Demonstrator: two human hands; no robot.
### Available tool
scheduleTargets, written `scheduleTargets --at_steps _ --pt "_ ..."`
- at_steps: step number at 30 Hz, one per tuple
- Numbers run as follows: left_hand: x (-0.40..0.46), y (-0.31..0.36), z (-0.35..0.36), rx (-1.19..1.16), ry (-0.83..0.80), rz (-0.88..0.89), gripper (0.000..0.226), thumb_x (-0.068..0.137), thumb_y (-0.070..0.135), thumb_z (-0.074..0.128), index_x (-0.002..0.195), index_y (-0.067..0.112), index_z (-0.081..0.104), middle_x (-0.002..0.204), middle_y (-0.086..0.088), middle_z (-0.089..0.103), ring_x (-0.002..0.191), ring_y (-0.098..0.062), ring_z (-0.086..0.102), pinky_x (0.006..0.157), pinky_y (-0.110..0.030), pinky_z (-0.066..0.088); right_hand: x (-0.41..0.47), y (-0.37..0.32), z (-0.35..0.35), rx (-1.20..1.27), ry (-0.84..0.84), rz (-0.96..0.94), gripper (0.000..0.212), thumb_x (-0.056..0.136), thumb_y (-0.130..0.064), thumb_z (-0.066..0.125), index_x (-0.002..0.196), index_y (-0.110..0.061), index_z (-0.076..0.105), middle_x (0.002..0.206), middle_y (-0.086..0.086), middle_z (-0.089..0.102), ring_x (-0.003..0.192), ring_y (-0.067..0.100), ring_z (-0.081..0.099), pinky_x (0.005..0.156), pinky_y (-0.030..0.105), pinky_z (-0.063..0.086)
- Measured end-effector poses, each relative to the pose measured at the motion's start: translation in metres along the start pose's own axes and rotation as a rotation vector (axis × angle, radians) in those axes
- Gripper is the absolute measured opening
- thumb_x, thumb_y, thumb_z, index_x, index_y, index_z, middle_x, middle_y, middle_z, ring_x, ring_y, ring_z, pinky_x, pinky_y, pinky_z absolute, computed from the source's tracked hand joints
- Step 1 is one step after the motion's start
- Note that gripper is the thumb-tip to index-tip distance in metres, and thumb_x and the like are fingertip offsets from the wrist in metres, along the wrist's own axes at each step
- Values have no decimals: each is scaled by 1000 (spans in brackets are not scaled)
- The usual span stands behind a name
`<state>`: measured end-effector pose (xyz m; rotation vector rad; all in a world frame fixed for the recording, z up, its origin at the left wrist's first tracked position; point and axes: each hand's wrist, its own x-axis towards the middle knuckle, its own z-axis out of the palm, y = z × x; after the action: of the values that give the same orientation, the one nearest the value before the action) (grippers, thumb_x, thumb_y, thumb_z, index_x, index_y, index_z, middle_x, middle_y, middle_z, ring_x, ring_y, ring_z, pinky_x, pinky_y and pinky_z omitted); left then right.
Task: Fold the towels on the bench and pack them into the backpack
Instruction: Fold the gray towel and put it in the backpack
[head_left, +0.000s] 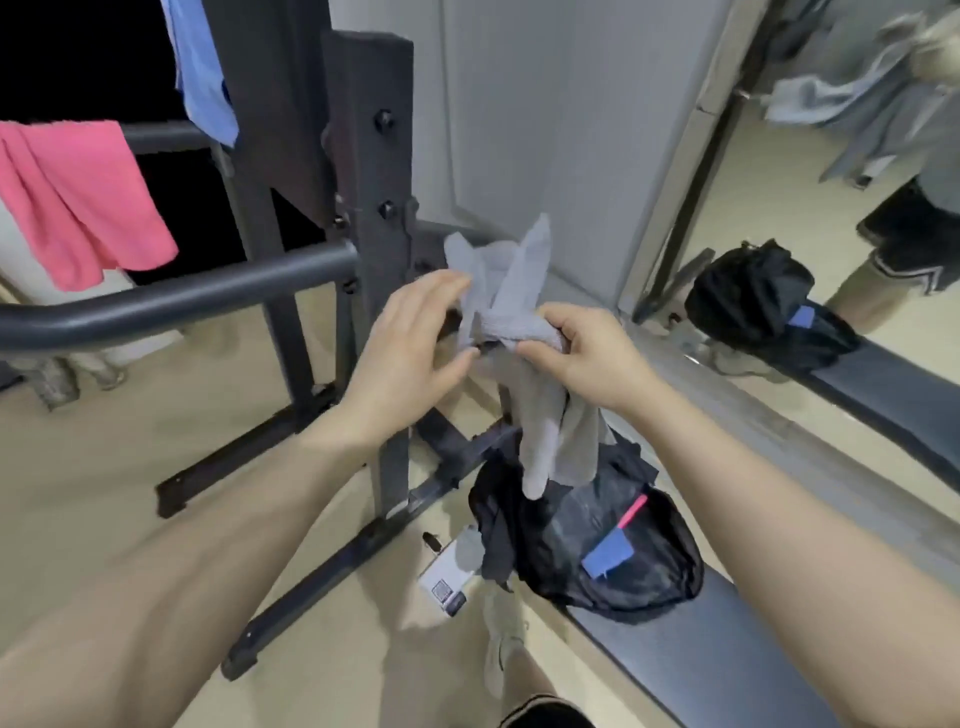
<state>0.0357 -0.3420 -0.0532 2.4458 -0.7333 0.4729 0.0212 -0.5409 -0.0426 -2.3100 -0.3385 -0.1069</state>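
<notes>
A grey towel (540, 410) hangs bunched in the air above the black backpack (649, 566). My right hand (582, 353) is closed around its middle, with ends sticking up and a long part drooping down. My left hand (410, 343) is just left of it, fingers spread and touching the towel's upper part. The backpack lies on the end of the dark padded bench (727, 654), with a blue tag and a pink strip showing on it. A pink towel (78, 202) and a blue towel (205, 67) hang on the rack bars at upper left.
A black metal weight rack (363, 171) with a round bar (171, 301) stands left of centre, its feet on the beige floor. A wall mirror (857, 182) on the right reflects the backpack and a person. A small white device (444, 582) lies on the floor beside the bench.
</notes>
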Motion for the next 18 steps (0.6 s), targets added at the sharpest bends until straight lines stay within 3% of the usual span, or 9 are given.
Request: scheduleTargets --at_steps 2,4,7,10,12,14,18 --pt "-15 17 21 -33 -106 22 53 85 29 62 133 12 45 137 -6 46 129 -23 36 108 -31 25 -37 5 3 -105 24 33 25 86 -20 63 67 -17 47 56 -7 43 54 7 39 53 13 32" --pt "-25 39 42 -96 -216 73 46 84 37 56 121 10 54 123 -6 57 119 -23 45 100 -30 32 -71 11 -1 -153 47 107 27 86 -24 63 70 -24 41 57 -15 37 55 0 38 55 11 34" --pt "-37 71 73 -307 -369 44 32 84 24 65 112 9 57 107 1 59 110 -18 49 89 -18 32 -115 26 -11 -135 107 222 19 85 -29 64 94 -16 53 64 -11 49 60 5 44 57 12 35" --pt "-49 101 104 -486 -468 11 31 84 18 66 112 18 54 106 11 56 108 -10 52 92 -21 39 -156 41 -23 -161 173 282 26 85 -29 63 104 -13 57 79 0 61 70 16 48 61 24 36" --pt "-53 128 125 -570 -541 23 26 85 17 64 108 23 53 105 13 58 105 -6 54 92 -21 42 -187 53 -35 -165 234 314 25 86 -28 63 104 -12 58 86 5 65 75 17 52 67 29 38" --pt "-55 155 141 -621 -612 16 22 85 14 63 102 25 55 99 12 61 97 -1 57 89 -14 43 -216 66 -47 -167 288 331 23 85 -29 64 100 -11 61 88 5 66 79 15 51 69 26 37" --pt "-59 210 174 -602 -729 31 17 86 7 58 83 24 57 88 -4 64 84 -12 58 73 -13 40 -270 95 -72 -214 329 433 32 80 -41 54 91 -12 60 85 5 62 79 16 49 70 31 39"
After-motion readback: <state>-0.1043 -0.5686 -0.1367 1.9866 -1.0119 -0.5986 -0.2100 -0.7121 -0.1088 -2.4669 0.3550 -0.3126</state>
